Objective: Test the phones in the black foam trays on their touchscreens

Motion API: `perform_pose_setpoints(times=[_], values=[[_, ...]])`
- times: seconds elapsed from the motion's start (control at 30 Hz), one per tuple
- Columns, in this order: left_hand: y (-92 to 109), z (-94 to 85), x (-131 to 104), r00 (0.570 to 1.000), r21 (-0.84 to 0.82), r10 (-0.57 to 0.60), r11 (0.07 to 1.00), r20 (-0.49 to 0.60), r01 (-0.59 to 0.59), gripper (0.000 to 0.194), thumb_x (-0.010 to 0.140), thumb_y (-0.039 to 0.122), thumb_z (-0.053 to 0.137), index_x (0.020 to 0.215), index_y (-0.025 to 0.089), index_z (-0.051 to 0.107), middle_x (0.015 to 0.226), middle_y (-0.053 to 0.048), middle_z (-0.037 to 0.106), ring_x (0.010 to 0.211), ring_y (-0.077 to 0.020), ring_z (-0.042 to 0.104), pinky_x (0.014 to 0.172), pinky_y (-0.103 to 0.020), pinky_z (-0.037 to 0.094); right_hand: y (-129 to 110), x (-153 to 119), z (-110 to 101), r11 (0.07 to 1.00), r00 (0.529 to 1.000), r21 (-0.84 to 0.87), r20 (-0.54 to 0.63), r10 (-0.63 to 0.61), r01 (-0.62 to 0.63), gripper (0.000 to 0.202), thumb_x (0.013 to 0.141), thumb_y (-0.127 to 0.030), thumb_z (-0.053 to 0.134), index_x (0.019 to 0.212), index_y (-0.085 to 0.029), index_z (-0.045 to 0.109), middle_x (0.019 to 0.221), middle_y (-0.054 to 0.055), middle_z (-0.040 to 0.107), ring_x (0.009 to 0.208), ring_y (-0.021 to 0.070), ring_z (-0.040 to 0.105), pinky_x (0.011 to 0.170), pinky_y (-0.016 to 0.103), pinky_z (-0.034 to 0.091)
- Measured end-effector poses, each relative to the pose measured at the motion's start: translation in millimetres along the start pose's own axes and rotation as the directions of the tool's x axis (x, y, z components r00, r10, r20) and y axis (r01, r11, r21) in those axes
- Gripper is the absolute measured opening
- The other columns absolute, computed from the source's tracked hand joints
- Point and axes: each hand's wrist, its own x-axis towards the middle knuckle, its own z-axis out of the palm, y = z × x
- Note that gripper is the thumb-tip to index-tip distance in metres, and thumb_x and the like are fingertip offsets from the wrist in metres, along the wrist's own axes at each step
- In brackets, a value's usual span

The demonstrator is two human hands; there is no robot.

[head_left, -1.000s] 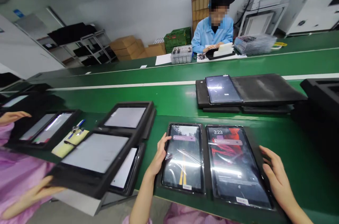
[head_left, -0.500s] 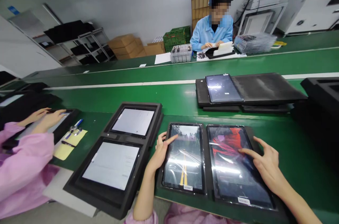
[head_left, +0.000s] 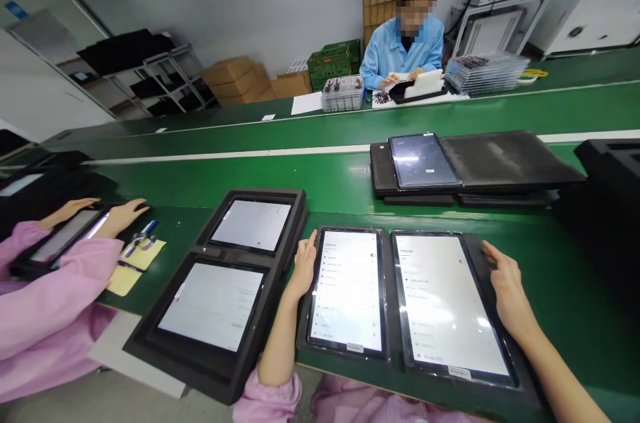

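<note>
Two tablets lie side by side in a black foam tray in front of me, the left tablet and the right tablet. Both screens are lit white with a list headed "Internet", and a small label sits at each lower edge. My left hand rests at the left edge of the left tablet, fingers stretched and holding nothing. At the right side of the foam tray, my right hand touches the border with its fingers extended, off the screen.
To the left stands another foam tray with two lit tablets. Beyond my tray, a tablet lies on stacked black foam. A co-worker's hands work at far left, near yellow notes. Another person sits across the green bench.
Both screens have switched from dark picture backgrounds to white list pages. My index fingers have come off the glass, and both hands have drawn back to the sides.
</note>
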Motion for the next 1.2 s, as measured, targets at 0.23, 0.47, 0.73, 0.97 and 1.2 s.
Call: perform_pose_setpoints(times=[0.23,0.47,0.73,0.97,1.2], values=[[-5,-10.1,-2,0.994,-0.046,0.04,0.998,0.101,-0.036,0.072,0.088,0.027,0.038,0.16,0.021,0.034,0.131,-0.007,0.045,0.127,-0.0237,0.048,0.123,-0.043,0.028,7,-3,0,0.984,0.994,0.147,-0.039,0.105,-0.098,0.079,0.098,-0.078,0.028,0.15,-0.021,0.046,0.13,0.017,0.051,0.113,0.0355,0.056,0.101,0.058,0.045],[-8,-13.6,-4,0.984,-0.075,0.051,0.996,0.171,-0.039,0.091,0.073,0.021,0.045,0.162,0.027,0.029,0.135,-0.006,0.041,0.134,-0.0262,0.041,0.126,-0.045,0.022,10,-3,-1,0.965,0.986,0.214,-0.044,0.163,-0.151,0.081,0.096,-0.08,0.034,0.148,-0.02,0.048,0.126,0.016,0.052,0.112,0.0361,0.056,0.102,0.059,0.044],[-9,-16.5,-7,0.969,-0.093,0.066,0.995,0.238,-0.045,0.098,0.071,0.02,0.049,0.165,0.026,0.02,0.142,-0.006,0.035,0.148,-0.0295,0.028,0.129,-0.048,0.012,7,1,-8,0.935,0.979,0.322,-0.09,0.184,-0.147,0.071,0.095,-0.075,0.042,0.145,-0.025,0.05,0.126,0.014,0.054,0.108,0.0339,0.058,0.092,0.057,0.05],[-7,-12.7,-11,0.968,-0.034,0.131,0.991,0.215,-0.127,0.11,0.078,0.03,0.068,0.165,0.031,0.0,0.143,-0.01,0.032,0.148,-0.033,0.028,0.127,-0.054,0.013,-40,-14,-34,0.988,0.994,0.12,-0.05,-0.093,0.099,0.053,0.104,-0.057,0.037,0.146,-0.027,0.051,0.126,0.014,0.059,0.108,0.0334,0.06,0.091,0.054,0.05],[-11,-11.7,-9,0.97,-0.11,0.153,0.985,0.191,-0.134,0.107,0.09,0.056,0.06,0.163,0.022,-0.011,0.146,-0.018,0.034,0.141,-0.0363,0.034,0.124,-0.06,0.013,-116,-48,-1,0.718,0.736,-0.233,0.412,-0.538,0.656,0.036,0.106,-0.044,0.043,0.13,-0.039,0.069,0.15,0.014,0.046,0.131,0.0398,0.044,0.105,0.067,0.032]])
